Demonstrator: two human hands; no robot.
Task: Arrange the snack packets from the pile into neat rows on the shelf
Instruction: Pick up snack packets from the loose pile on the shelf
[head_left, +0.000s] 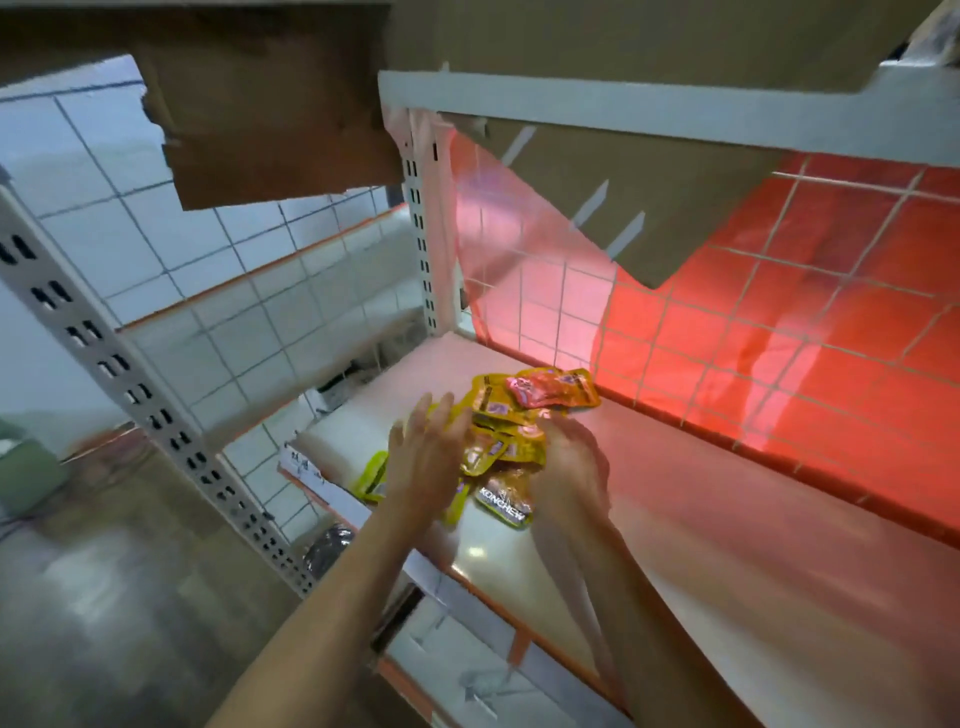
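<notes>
Only legible txt: "KONCHEW", white caps on dark band of a yellow snack packet, at near side of pile, twd shelf front edge. Other packets' print too blurred to read.

pile: yellow snack packets heaped loosely, overlapping at mixed angles, near the shelf's left end; the left hand and the right hand touch its two sides.
red packet: on top at the pile's far end.
lettered packet: reads KONCHEW, flat at the pile's near edge.
stray packet: yellow-green, left of the pile, by the shelf's edge.
shelf: pale glossy board.
</notes>
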